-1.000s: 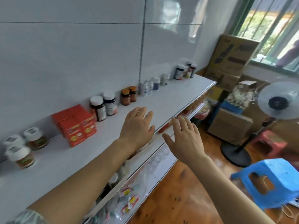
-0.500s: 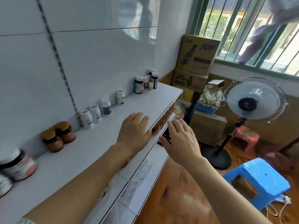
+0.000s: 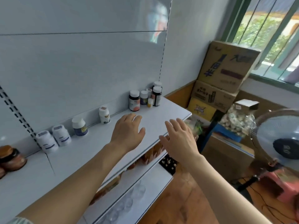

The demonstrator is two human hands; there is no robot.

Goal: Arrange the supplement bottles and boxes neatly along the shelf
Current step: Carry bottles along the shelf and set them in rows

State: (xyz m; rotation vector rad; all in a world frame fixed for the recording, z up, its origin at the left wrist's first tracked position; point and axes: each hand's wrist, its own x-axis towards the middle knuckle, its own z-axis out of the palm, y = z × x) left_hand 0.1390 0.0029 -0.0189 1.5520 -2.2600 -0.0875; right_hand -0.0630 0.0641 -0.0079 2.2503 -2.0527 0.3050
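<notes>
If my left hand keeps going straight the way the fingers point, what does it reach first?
Most likely the dark bottle with the white cap and pink label, at the near end of the cluster by the shelf's far end. The left hand is open over bare shelf, with nothing between them, though depth is hard to judge.

**Front of shelf open, back edge lined**

Your route along the shelf (image 3: 168,117) runs over its bare front strip. Bottles hug the wall: 2 white bottles (image 3: 53,139), 1 blue-labelled bottle (image 3: 79,126), 1 lone bottle (image 3: 104,115), then a tight cluster (image 3: 145,98) at the far end. Brown jars (image 3: 11,157) block the near left.
</notes>
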